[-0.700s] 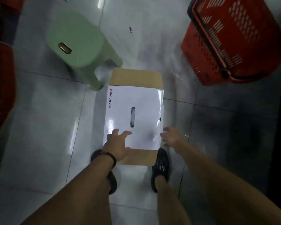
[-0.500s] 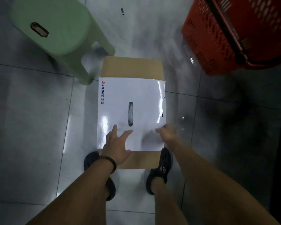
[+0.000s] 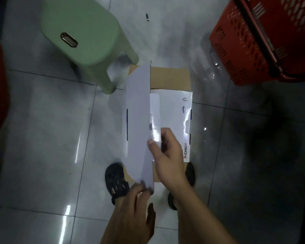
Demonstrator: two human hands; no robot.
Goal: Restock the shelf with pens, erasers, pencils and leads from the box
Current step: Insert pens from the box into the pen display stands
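A brown cardboard box (image 3: 169,78) with glossy white "CHIGO" flaps stands on the floor between my feet. Its left flap (image 3: 137,120) is lifted almost upright. My right hand (image 3: 167,155) pinches that flap's free edge, thumb on one side and curled fingers on the other. My left hand (image 3: 136,205) reaches up to the flap's near corner, fingertips touching it and thumb spread away. The right flap (image 3: 173,110) still lies flat over the opening, so whatever is inside the box is hidden.
A pale green plastic stool (image 3: 81,36) stands just beyond the box's far left corner. A red shopping basket (image 3: 253,41) sits at the upper right. A small dark object (image 3: 147,17) lies on the grey tiled floor (image 3: 42,138) beyond the box. My black sandals (image 3: 115,180) flank the box's near end.
The left flap, which lay flat across the top, has swung up onto its edge. My right hand moved from the box's right side to that flap's edge, and my left hand slid back to its near corner.
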